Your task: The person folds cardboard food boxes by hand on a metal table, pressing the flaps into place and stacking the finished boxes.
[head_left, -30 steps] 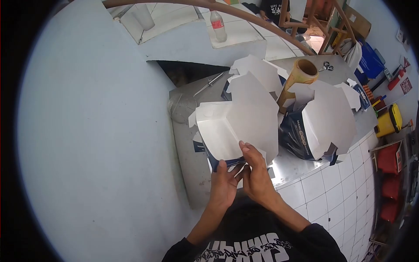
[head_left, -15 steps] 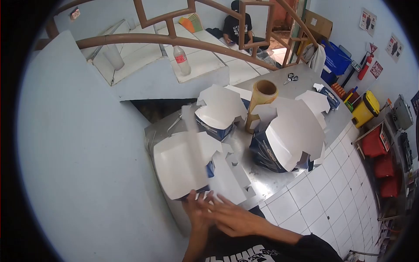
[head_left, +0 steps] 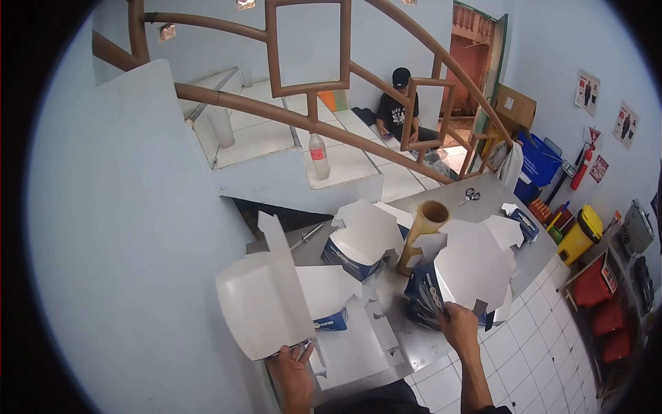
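My left hand (head_left: pixel 292 374) is closed on the lower edge of a cardboard takeaway box (head_left: pixel 256 303), white inside, with a long flap standing up. My right hand (head_left: pixel 460 326) reaches to a stack of nested takeaway boxes (head_left: pixel 476 265), dark blue outside and white inside. Its fingers are closed on the stack's near blue side. Between the hands a flat white box piece (head_left: pixel 355 352) lies on the metal table. Behind it stand a folded blue-and-white box (head_left: pixel 329 293) and another open box (head_left: pixel 358 245).
A brown cardboard tube (head_left: pixel 420 231) stands between the boxes. Scissors (head_left: pixel 469 196) and a small blue box (head_left: pixel 520 222) lie on the metal table (head_left: pixel 431 348). A bottle (head_left: pixel 318 159) is on the stair ledge behind a brown railing. A person (head_left: pixel 398 114) sits beyond it.
My right hand has left my left hand and moved right to the box stack. My left hand has shifted left and down with the box. The view has tilted upward.
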The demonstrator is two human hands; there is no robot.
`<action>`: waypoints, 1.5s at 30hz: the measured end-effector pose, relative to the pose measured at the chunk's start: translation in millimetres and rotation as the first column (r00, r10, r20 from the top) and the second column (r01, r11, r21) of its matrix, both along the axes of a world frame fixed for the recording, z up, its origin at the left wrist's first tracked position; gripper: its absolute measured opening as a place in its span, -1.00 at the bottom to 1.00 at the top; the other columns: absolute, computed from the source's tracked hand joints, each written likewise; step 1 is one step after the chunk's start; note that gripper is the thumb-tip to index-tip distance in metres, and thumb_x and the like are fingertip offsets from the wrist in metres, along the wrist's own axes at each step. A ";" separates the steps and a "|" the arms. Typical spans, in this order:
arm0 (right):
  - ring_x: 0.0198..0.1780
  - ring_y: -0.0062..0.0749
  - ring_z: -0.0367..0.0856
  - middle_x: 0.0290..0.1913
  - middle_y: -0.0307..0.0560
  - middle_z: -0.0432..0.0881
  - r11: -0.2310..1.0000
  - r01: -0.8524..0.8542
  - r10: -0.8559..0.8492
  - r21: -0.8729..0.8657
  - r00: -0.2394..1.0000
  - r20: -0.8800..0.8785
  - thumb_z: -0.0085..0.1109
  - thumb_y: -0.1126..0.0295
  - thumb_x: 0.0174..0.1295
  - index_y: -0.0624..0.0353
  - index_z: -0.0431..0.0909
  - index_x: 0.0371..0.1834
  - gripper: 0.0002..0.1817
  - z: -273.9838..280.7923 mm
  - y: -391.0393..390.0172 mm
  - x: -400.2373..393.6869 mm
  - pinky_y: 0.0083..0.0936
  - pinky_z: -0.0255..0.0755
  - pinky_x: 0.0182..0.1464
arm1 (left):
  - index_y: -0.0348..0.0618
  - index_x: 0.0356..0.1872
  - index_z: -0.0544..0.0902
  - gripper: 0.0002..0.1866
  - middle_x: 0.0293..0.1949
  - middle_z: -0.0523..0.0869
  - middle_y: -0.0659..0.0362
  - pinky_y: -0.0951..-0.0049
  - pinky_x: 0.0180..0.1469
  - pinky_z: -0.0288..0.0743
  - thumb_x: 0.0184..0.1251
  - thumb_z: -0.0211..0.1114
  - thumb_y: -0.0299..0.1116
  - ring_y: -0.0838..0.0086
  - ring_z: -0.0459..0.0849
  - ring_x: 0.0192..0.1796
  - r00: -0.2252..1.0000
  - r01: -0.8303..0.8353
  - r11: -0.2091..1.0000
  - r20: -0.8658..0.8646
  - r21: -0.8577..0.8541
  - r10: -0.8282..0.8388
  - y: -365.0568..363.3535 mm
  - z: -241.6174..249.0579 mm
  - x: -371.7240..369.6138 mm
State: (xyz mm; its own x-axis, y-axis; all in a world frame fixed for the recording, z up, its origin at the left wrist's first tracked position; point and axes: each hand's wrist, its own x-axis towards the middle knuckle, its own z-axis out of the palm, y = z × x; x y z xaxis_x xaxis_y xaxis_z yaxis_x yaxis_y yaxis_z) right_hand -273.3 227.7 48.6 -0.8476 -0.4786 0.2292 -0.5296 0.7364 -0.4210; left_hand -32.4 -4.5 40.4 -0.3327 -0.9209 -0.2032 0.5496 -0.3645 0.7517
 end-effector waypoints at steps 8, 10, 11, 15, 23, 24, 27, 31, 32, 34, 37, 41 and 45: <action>-0.36 0.05 0.69 -0.37 0.07 0.67 0.870 -0.409 0.474 -0.274 0.845 0.245 0.29 0.28 0.20 0.15 0.58 -0.22 -0.79 61.5 -58.5 126.0 -0.19 0.58 -0.31 | -0.09 0.29 0.25 -0.43 0.20 0.47 0.01 0.10 -0.01 0.63 0.34 0.24 -0.19 0.18 0.60 0.10 0.990 -0.085 0.991 0.104 -0.101 0.096 2.9 -2.5 52.9; -0.33 0.06 0.70 -0.33 0.11 0.68 0.819 -0.524 0.573 -0.233 0.762 0.303 0.27 0.25 0.21 0.16 0.55 -0.11 -0.72 37.3 -72.9 156.0 -0.16 0.60 -0.29 | -0.15 0.11 0.36 -0.64 0.05 0.55 0.04 0.27 -0.11 0.59 0.39 0.16 -0.28 0.27 0.62 -0.02 0.947 -0.065 0.990 0.304 -0.124 0.100 3.6 -11.4 74.0; -0.29 0.08 0.70 -0.31 0.13 0.69 0.803 -0.561 0.593 -0.202 0.714 0.372 0.26 0.25 0.22 0.17 0.53 -0.07 -0.70 24.8 -81.5 166.8 -0.12 0.59 -0.26 | -0.19 0.02 0.42 -0.74 -0.02 0.59 0.05 0.36 -0.16 0.57 0.41 0.13 -0.32 0.32 0.63 -0.07 0.911 -0.057 0.990 0.399 -0.132 0.106 4.4 -16.2 84.4; -0.23 0.19 0.68 -0.27 0.18 0.69 0.727 -0.673 0.612 -0.135 0.546 0.572 0.15 0.19 0.29 0.21 0.49 0.01 -0.64 -60.7 -106.9 200.2 0.05 0.55 -0.19 | -0.15 0.19 0.32 -0.56 0.12 0.51 0.00 0.20 -0.05 0.62 0.36 0.21 -0.29 0.21 0.61 0.05 0.921 -0.200 0.965 0.304 -0.170 0.244 27.6 -3.6 80.4; 0.10 0.32 0.55 0.06 0.42 0.59 0.622 -0.757 0.624 -0.197 0.328 0.710 0.20 0.07 0.32 0.30 0.35 0.31 -0.36 -73.4 -83.7 202.6 -0.08 0.50 0.12 | -0.31 0.34 0.25 -0.36 0.20 0.49 -0.05 0.12 0.09 0.68 0.26 0.32 -0.53 0.14 0.62 0.12 0.936 -0.119 0.982 0.314 -0.148 0.161 54.8 -47.7 57.2; 0.23 0.26 0.48 0.15 0.39 0.54 0.483 -0.849 0.791 -0.215 0.318 0.523 0.16 0.03 0.34 0.29 0.32 0.36 -0.32 -99.4 -63.5 200.6 -0.10 0.45 0.20 | -0.36 0.31 0.29 -0.38 0.16 0.53 -0.04 0.19 0.10 0.67 0.25 0.33 -0.56 0.18 0.64 0.09 0.918 -0.097 0.982 0.366 -0.160 0.150 56.7 -58.9 54.9; 0.08 0.15 0.63 0.08 0.31 0.61 0.411 -0.847 0.620 -0.337 -0.011 0.784 0.23 0.09 0.33 0.28 0.45 0.25 -0.43 23.2 -52.1 156.5 -0.17 0.50 0.18 | -0.39 0.15 0.49 -0.51 0.01 0.66 0.04 0.40 0.05 0.61 0.20 0.43 -0.55 0.35 0.67 0.03 0.850 0.106 0.951 0.522 -0.289 0.064 58.5 -78.1 43.6; 0.21 0.01 0.55 0.20 0.25 0.51 0.827 -0.363 0.562 -0.430 0.551 0.617 0.40 0.27 0.21 0.26 0.40 0.29 -0.38 59.6 -53.9 148.2 -0.29 0.51 0.16 | -0.39 0.02 0.58 -0.57 -0.08 0.72 0.08 0.44 0.00 0.59 0.12 0.49 -0.55 0.45 0.69 -0.04 0.840 0.258 0.916 0.540 -0.306 -0.056 63.7 -57.4 17.3; 0.29 0.07 0.47 0.29 0.28 0.44 0.817 -0.343 0.557 -0.464 0.680 0.477 0.39 0.24 0.22 0.27 0.36 0.33 -0.34 53.6 -65.4 149.3 -0.23 0.48 0.19 | -0.38 0.01 0.59 -0.58 -0.10 0.74 0.07 0.43 0.00 0.59 0.12 0.50 -0.52 0.44 0.71 -0.05 0.839 0.266 0.921 0.538 -0.284 -0.077 66.6 -53.4 12.6; 0.34 0.11 0.40 0.34 0.30 0.36 0.803 -0.458 0.595 -0.381 0.645 0.479 0.37 0.22 0.23 0.27 0.31 0.35 -0.31 34.4 -76.7 148.1 -0.18 0.43 0.25 | -0.37 0.00 0.61 -0.58 -0.13 0.77 0.05 0.41 -0.01 0.60 0.12 0.53 -0.48 0.42 0.75 -0.09 0.835 0.275 0.930 0.539 -0.243 -0.106 70.7 -48.4 7.9; 0.33 0.17 0.39 0.33 0.30 0.36 0.770 -0.527 0.638 -0.360 0.620 0.457 0.33 0.18 0.26 0.29 0.29 0.37 -0.30 -4.0 -88.3 148.3 -0.13 0.35 0.31 | -0.37 0.15 0.48 -0.46 -0.04 0.73 0.01 0.40 0.00 0.60 0.16 0.49 -0.48 0.35 0.75 0.00 0.725 0.442 0.841 0.677 -0.312 -0.129 81.4 -59.5 8.5; 0.16 0.03 0.55 0.19 0.21 0.52 0.791 -0.371 0.609 -0.486 0.549 0.572 0.25 0.18 0.34 0.34 0.52 0.14 -0.53 -12.8 -88.2 154.3 -0.26 0.41 0.21 | -0.33 0.36 0.25 -0.24 0.13 0.61 -0.14 0.30 0.18 0.54 0.19 0.46 -0.43 0.12 0.63 0.22 0.653 0.531 0.846 0.657 -0.043 -0.377 79.3 -40.9 12.1; 0.04 -0.14 0.62 -0.04 0.07 0.66 0.786 -0.308 0.613 -0.536 0.492 0.618 0.22 0.22 0.37 0.31 0.68 -0.09 -0.68 -18.0 -69.2 140.3 -0.36 0.46 0.09 | -0.32 0.41 0.22 -0.17 0.24 0.49 -0.24 0.19 0.38 0.37 0.18 0.49 -0.34 -0.01 0.43 0.40 0.752 0.583 0.793 0.489 -0.180 -0.442 82.3 -49.9 24.5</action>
